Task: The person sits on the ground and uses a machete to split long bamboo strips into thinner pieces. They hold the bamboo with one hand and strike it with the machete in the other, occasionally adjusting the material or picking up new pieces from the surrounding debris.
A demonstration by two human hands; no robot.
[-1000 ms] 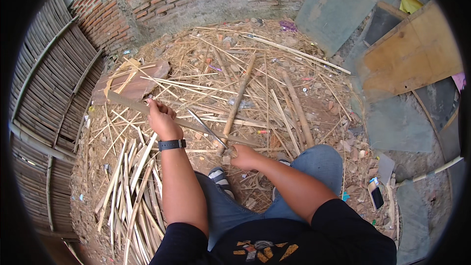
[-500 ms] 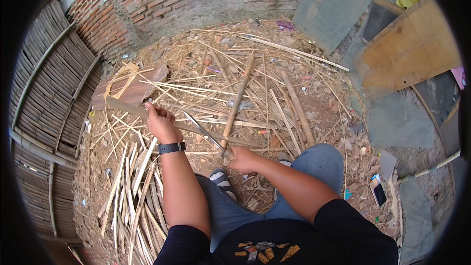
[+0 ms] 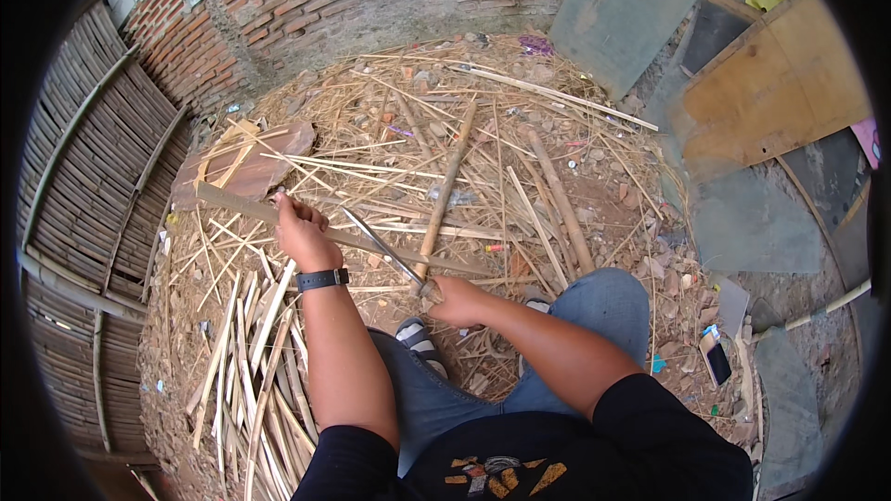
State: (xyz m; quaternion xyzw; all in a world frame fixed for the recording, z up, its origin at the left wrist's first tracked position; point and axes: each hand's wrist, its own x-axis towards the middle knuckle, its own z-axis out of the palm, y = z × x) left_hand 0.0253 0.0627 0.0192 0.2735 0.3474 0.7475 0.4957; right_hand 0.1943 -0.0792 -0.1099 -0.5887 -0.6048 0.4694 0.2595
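The left hand (image 3: 303, 230), arm stretched forward, is closed around a slat (image 3: 237, 202) that slopes down rightward ahead of the body. The right hand (image 3: 455, 301), arm angled inward, wraps the handle of a knife (image 3: 399, 261); its blade crosses the slat, contact unclear. Both grips match a second ago; the blade tip sits slightly farther left. A pole (image 3: 450, 186) lies behind, sticks (image 3: 251, 380) left, a phone (image 3: 716, 362) right.

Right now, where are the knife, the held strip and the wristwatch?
Knife (image 3: 381, 245), head view: middle of the blade.
Held strip (image 3: 238, 202), head view: its left stretch.
Wristwatch (image 3: 320, 279), head view: dark strap.
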